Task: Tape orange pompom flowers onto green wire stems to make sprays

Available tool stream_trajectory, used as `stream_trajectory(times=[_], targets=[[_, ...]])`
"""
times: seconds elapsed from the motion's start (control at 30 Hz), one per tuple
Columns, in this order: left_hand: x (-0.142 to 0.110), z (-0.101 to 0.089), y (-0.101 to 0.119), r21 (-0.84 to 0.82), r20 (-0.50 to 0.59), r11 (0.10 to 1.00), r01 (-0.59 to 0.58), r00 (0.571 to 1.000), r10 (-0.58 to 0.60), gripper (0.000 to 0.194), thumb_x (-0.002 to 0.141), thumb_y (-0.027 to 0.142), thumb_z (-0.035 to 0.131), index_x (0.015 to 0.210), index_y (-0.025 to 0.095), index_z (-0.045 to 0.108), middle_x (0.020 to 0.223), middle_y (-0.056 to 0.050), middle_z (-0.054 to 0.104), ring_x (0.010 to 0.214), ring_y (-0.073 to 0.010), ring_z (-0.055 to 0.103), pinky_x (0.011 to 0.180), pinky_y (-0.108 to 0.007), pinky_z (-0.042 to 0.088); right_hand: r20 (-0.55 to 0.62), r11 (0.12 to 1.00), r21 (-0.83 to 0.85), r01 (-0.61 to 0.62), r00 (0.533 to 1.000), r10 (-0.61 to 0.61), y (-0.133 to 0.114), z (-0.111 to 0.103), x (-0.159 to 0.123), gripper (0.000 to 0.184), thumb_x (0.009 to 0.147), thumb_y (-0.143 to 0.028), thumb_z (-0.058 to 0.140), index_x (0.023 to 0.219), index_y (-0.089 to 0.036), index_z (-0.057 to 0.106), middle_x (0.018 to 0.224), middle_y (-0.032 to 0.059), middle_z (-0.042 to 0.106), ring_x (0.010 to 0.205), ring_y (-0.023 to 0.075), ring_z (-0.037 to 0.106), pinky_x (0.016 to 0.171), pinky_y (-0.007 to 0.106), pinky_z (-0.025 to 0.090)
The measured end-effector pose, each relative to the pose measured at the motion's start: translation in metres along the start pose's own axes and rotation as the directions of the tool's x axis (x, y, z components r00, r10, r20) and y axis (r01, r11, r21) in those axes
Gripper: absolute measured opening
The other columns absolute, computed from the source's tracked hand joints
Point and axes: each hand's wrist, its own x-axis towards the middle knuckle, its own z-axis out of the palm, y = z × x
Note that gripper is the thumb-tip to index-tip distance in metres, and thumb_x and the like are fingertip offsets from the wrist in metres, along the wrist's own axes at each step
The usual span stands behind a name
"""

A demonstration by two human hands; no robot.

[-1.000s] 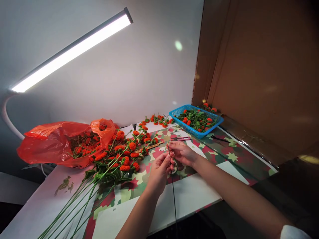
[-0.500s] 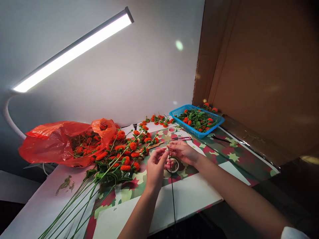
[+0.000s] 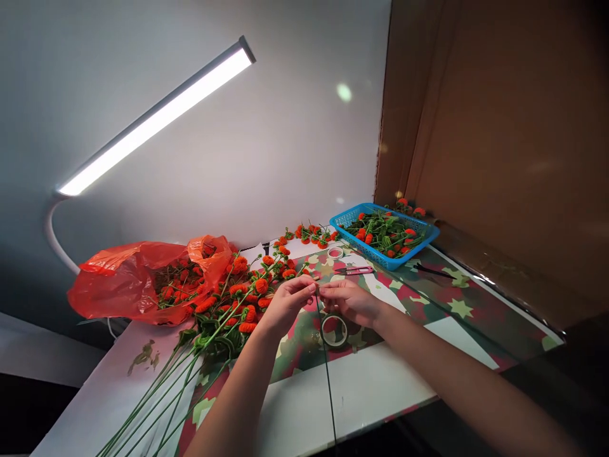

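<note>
1. Hands near each other over the desk (image 3: pixel 304 358), tips almost touching. R hand (image 3: pixel 354 302): thumb/index pinched on the upper end of a thin dark stem (image 3: pixel 327 368).
2. L hand (image 3: pixel 285 304): thumb/index pinched just beside stem top; item btwn. tips too small to ID.
3. Stem pos.: near upright, slight tilt, lower end running down past the white sheet (image 3: pixel 371 381) to the front edge.
4. Large tape roll (image 3: pixel 346 331): below R hand, to the R of stem. Small roll (image 3: pixel 335 256) and pink snips (image 3: pixel 353 270): beyond hands.
5. L side: orange flower heads (image 3: pixel 247 314) w/ long green stems (image 3: pixel 174 397); red bag (image 3: pixel 109 279) behind, more heads inside.
6. R rear: blue basket (image 3: pixel 384 261) w/ flowers and leaves; black tool (image 3: pixel 434 271) nearby.
7. Lamp (image 3: pixel 162 120): on, upper L.
8. Step in hand (judged): two-handed fingertip work at stem top. Any further move there calls for a light, steady pinch, stem kept in line, lower end free of the desk edge. Max. care: thin stem could twist or slip btwn. tips.
</note>
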Motion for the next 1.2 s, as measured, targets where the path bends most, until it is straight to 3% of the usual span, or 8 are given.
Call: stream_trajectory(times=[0.13,0.37,0.53,0.63,0.8,0.93,1.07,1.2], targets=[[-0.002,-0.001,-0.006,-0.061,-0.011,0.996,-0.058,0.998,0.057,0.015,0.067,0.03,0.073,0.068,0.015,0.068,0.071,0.0,0.052,0.066,-0.01,0.046,0.064,-0.022,0.037,-0.026,0.998,0.05,-0.038,0.999,0.04,0.002,0.003,0.0,0.02,0.063,-0.029,0.076,0.071,-0.013,0.067,0.063,-0.0025,0.054,0.054,0.0069,0.044,0.054,0.022,0.033],[-0.003,-0.005,-0.009,-0.023,0.067,0.992,-0.121,0.99,0.122,0.011,0.069,0.028,0.071,0.068,0.017,0.069,0.088,-0.006,0.061,0.096,-0.0211,0.053,0.085,-0.032,0.039,0.061,0.999,0.015,-0.048,0.997,0.047,0.004,0.008,0.0,0.019,0.066,-0.03,0.074,0.069,-0.013,0.065,0.062,-0.0024,0.053,0.054,0.0064,0.041,0.054,0.023,0.031],[-0.004,-0.007,-0.01,-0.032,0.059,0.996,-0.08,0.995,0.082,0.016,0.066,0.031,0.074,0.068,0.017,0.067,0.074,-0.005,0.065,0.076,-0.0173,0.057,0.07,-0.029,0.043,0.008,0.997,-0.017,-0.069,0.998,0.069,0.006,0.01,0.002,0.025,0.06,-0.033,0.076,0.068,-0.012,0.064,0.065,-0.0014,0.055,0.054,0.0058,0.04,0.052,0.022,0.028],[-0.003,-0.006,-0.012,-0.026,0.036,0.997,-0.076,0.996,0.077,0.021,0.063,0.034,0.076,0.068,0.016,0.067,0.069,-0.003,0.063,0.062,-0.0125,0.053,0.061,-0.026,0.041,0.036,0.996,-0.069,-0.055,0.998,0.058,0.002,0.009,0.001,0.021,0.062,-0.03,0.072,0.064,-0.012,0.062,0.06,-0.0028,0.052,0.048,0.0044,0.033,0.046,0.022,0.022],[-0.002,-0.007,-0.015,-0.017,-0.045,0.996,-0.091,0.995,0.09,0.021,0.062,0.033,0.077,0.068,0.015,0.066,0.065,-0.001,0.059,0.062,-0.0113,0.052,0.06,-0.024,0.04,0.199,0.992,-0.094,-0.083,0.975,0.1,-0.003,0.008,-0.002,0.019,0.069,-0.033,0.063,0.071,-0.014,0.06,0.062,0.0002,0.057,0.049,0.0079,0.043,0.045,0.022,0.028],[-0.002,-0.007,-0.017,-0.017,-0.052,0.995,-0.094,0.994,0.093,0.022,0.064,0.033,0.075,0.072,0.015,0.066,0.067,-0.002,0.061,0.064,-0.0131,0.054,0.062,-0.025,0.042,0.199,0.998,-0.04,-0.056,0.978,0.063,0.0,0.006,-0.001,0.025,0.072,-0.038,0.065,0.075,-0.014,0.06,0.062,-0.0001,0.055,0.053,0.0086,0.046,0.048,0.021,0.032],[-0.002,-0.004,-0.016,-0.052,-0.072,0.989,-0.138,0.988,0.135,0.02,0.064,0.033,0.076,0.071,0.016,0.067,0.07,-0.002,0.062,0.066,-0.0126,0.053,0.065,-0.025,0.041,0.145,1.0,0.012,-0.017,0.989,0.015,0.006,0.001,0.003,0.028,0.069,-0.038,0.072,0.07,-0.013,0.059,0.053,-0.0066,0.041,0.046,0.0045,0.032,0.052,0.021,0.034],[-0.003,0.001,-0.012,-0.072,-0.053,0.982,-0.177,0.983,0.174,0.018,0.065,0.033,0.075,0.066,0.017,0.067,0.085,-0.004,0.06,0.083,-0.0157,0.053,0.076,-0.026,0.039,0.107,0.999,0.027,-0.031,0.994,0.028,0.006,0.001,0.002,0.024,0.069,-0.036,0.073,0.074,-0.015,0.063,0.045,-0.011,0.029,0.042,0.0039,0.02,0.055,0.022,0.037]])
